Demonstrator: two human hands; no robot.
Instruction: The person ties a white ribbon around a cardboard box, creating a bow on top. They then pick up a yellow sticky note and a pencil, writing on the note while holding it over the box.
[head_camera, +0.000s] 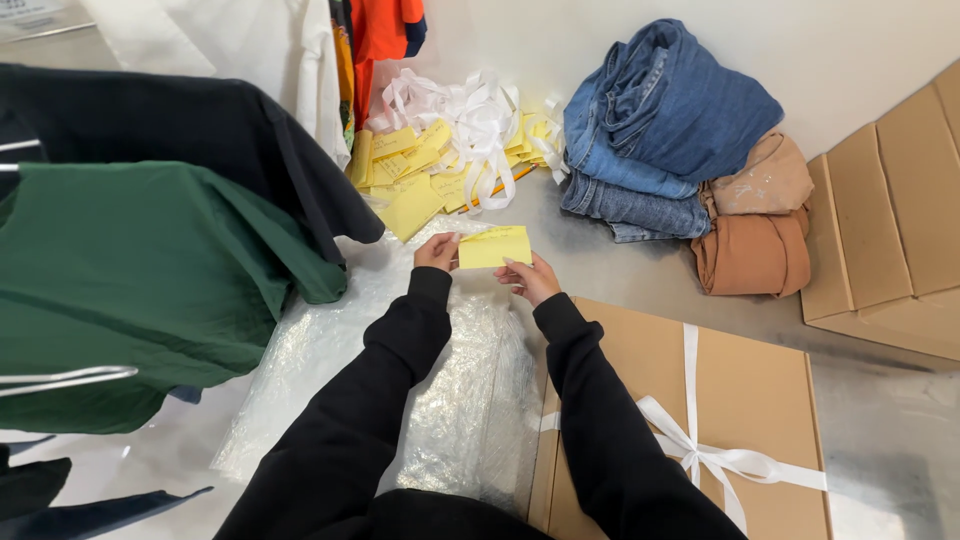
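Note:
A yellow paper note (494, 247) is held flat between both my hands, above a sheet of clear bubble wrap (440, 370) on the floor. My left hand (437, 251) pinches its left edge and my right hand (530, 276) grips its lower right corner. Both arms wear black sleeves. Just beyond the note lies a heap of more yellow notes (410, 170) mixed with loose white ribbons (480, 125).
A flat cardboard box (760, 390) tied with a white ribbon bow lies at my right. Folded blue jeans (660, 130) and tan trousers (755, 235) are stacked by the wall, with flat cardboard (900, 220) beside them. Green (130, 280) and dark shirts hang at the left.

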